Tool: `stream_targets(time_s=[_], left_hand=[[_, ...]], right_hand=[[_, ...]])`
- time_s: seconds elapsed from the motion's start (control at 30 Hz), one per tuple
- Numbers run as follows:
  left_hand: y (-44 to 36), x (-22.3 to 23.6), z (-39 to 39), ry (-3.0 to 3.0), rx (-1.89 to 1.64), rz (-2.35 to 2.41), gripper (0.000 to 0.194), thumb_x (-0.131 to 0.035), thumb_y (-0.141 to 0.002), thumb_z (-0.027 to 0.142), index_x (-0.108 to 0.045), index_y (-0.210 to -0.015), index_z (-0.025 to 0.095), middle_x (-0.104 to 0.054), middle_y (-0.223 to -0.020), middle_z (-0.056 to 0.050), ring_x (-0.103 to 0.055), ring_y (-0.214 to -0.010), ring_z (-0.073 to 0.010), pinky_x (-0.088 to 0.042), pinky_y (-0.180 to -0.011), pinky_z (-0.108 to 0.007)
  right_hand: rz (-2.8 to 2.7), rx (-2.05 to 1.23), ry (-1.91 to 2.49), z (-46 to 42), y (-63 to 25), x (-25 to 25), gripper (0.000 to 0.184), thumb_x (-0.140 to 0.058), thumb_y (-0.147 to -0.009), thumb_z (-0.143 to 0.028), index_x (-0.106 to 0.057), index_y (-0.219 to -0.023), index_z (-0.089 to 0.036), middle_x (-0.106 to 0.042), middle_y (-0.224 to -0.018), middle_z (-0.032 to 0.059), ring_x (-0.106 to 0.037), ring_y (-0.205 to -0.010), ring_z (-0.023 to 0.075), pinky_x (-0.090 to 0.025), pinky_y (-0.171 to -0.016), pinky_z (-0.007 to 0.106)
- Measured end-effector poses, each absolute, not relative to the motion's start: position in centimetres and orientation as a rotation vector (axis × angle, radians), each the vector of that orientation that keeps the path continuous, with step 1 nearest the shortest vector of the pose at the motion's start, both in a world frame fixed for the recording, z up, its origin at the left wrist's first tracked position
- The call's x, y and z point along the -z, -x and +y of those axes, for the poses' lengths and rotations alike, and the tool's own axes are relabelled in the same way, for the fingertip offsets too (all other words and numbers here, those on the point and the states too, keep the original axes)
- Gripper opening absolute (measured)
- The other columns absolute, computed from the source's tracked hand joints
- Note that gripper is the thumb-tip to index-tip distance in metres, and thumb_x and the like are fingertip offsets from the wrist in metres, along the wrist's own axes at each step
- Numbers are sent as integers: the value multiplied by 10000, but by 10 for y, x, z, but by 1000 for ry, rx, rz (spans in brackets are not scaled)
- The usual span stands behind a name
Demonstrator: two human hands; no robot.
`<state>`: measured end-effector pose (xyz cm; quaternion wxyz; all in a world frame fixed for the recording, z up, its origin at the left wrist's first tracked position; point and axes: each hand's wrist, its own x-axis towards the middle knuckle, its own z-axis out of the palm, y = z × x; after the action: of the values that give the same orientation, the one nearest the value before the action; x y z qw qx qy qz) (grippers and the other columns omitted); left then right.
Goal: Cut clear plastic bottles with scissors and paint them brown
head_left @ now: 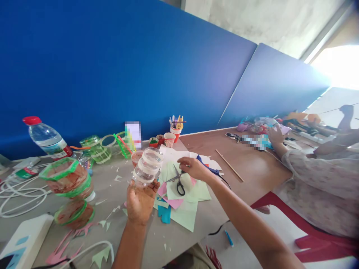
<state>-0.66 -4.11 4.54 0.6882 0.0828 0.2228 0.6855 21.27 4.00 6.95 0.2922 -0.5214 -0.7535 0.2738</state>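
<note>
My left hand [140, 200] is closed around a clear cut plastic bottle section [147, 166], holding it up above the table with its open end pointing away. My right hand [193, 168] reaches over a pile of coloured paper sheets [182, 203], fingers curled and pinching the handle end of black-handled scissors [177, 179] that lie on the paper. A blue glue gun [209, 168] lies just beyond my right hand.
A red-capped water bottle [46, 138], green-rimmed cut bottle pieces [67, 179], white cable [19, 194], paper cups with pens [175, 130] and a wooden stick [229, 165] are on the table. Another person's hand [276, 136] works at the right beside a red chair [280, 209].
</note>
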Motion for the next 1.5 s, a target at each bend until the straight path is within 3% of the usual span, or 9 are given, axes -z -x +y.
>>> stream_targets(time_s=[0.1,0.33,1.1,1.2,1.37,1.5], left_hand=[[6,-45,-41,-190,-1525,478,385,-651,-707,506,-678,-884,164,-693,-772,-81,-641,-689,-196,-547,-731,-370],[4,-42,-41,-258,-1522,496,458,-714,-637,554,-684,-877,165,-699,-763,-70,-636,-695,-191,-538,-719,-349],[3,-44,-41,-225,-1472,497,463,-732,-627,511,-688,-907,146,-703,-792,-82,-646,-704,-205,-556,-722,-356],[-1,-46,-41,-268,-1381,522,422,-682,-699,475,-678,-985,165,-724,-893,-88,-672,-775,-231,-551,-772,-392],[-18,-44,-42,-223,-1128,684,353,-447,-901,349,-624,-1128,144,-732,-969,-102,-692,-883,-237,-498,-906,-414],[-28,-40,-43,-160,-1003,789,387,-417,-934,324,-554,-1230,115,-726,-1012,-115,-686,-951,-229,-437,-987,-380]], right_hand=[[-2346,-367,1560,31,-232,-64,268,-524,-801,-103,-719,-972,-172,-711,-918,88,-618,-843,207,-429,-763,306],[-2667,214,1743,34,-241,-41,189,-519,-850,-134,-696,-914,-128,-619,-997,157,-539,-956,276,-361,-747,341],[-2477,186,1547,43,-266,-56,189,-525,-883,-146,-709,-909,-184,-614,-936,92,-505,-917,222,-352,-779,322],[-2473,123,1584,45,-264,-47,179,-543,-867,-136,-716,-883,-177,-628,-921,92,-519,-901,225,-358,-784,329],[-2412,-3,1598,51,-265,-38,201,-539,-839,-89,-722,-873,-166,-639,-913,91,-542,-907,222,-375,-816,325],[-2379,-51,1559,56,-270,-38,221,-537,-825,-75,-724,-893,-170,-636,-900,81,-548,-878,210,-387,-809,315]])
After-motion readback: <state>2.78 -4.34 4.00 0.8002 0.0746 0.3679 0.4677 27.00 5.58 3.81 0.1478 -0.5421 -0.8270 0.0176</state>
